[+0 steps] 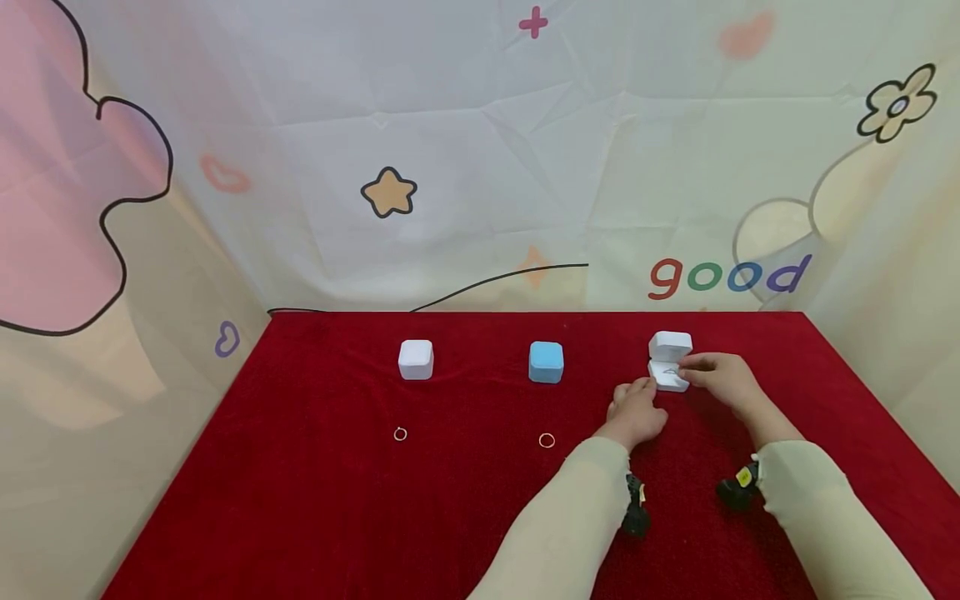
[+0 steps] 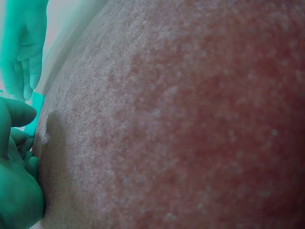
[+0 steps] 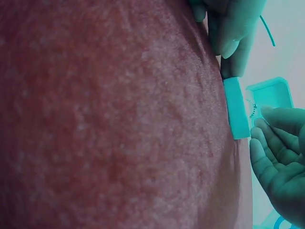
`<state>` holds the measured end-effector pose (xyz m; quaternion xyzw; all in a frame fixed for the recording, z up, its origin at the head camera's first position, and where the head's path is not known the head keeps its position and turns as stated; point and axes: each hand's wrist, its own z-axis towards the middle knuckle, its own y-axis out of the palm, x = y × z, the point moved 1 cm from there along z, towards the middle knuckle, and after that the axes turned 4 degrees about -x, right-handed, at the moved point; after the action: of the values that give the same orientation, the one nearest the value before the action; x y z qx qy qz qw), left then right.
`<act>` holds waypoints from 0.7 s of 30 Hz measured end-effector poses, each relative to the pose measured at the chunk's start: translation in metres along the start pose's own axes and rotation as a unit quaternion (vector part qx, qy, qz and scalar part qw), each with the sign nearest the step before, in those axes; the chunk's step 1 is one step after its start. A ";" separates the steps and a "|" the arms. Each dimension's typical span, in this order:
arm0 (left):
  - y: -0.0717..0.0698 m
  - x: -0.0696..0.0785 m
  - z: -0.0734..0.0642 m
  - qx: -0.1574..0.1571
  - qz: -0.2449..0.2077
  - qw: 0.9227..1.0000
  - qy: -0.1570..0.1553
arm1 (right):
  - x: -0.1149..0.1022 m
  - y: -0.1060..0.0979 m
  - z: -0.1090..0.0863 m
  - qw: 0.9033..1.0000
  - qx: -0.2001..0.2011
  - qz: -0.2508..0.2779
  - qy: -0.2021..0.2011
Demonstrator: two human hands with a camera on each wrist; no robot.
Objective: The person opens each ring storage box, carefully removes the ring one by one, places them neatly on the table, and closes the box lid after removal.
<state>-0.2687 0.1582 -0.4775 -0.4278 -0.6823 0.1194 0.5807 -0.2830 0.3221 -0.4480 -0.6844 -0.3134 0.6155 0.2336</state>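
Observation:
A white ring box [image 1: 671, 343] stands with its lid raised at the right of the table. A silver-looking ring [image 1: 670, 372] is at its cushion; the right wrist view shows a row of small stones on the ring [image 3: 254, 110]. My right hand [image 1: 722, 380] comes from the right and pinches the ring's edge between thumb and fingertips. My left hand [image 1: 634, 412] rests at the box's left side, its fingertips touching the box base [image 3: 237, 109] and its thumb apart from it. The fingertips partly hide the cushion.
A closed white ring box [image 1: 416, 360] and a closed blue ring box [image 1: 546, 362] stand further left. Before them lie a silver-looking ring [image 1: 401, 434] and a gold-looking ring [image 1: 547, 440]. Red cloth [image 1: 322, 500] covers the table; a printed curtain [image 1: 480, 167] hangs behind.

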 end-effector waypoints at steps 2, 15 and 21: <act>0.000 0.000 0.000 0.000 -0.002 1.000 0.002 | 0.001 0.000 0.002 1.000 0.000 -0.016 -0.003; -0.007 0.002 -0.012 0.000 -0.020 1.000 0.012 | -0.008 0.005 0.008 0.994 0.022 -0.107 -0.015; -0.010 0.003 -0.018 0.002 -0.016 1.000 0.020 | -0.009 0.005 0.011 0.993 0.023 -0.113 -0.018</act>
<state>-0.2571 0.1480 -0.4634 -0.4180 -0.6771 0.1032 0.5968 -0.2939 0.3116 -0.4462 -0.6278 -0.3786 0.6048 0.3112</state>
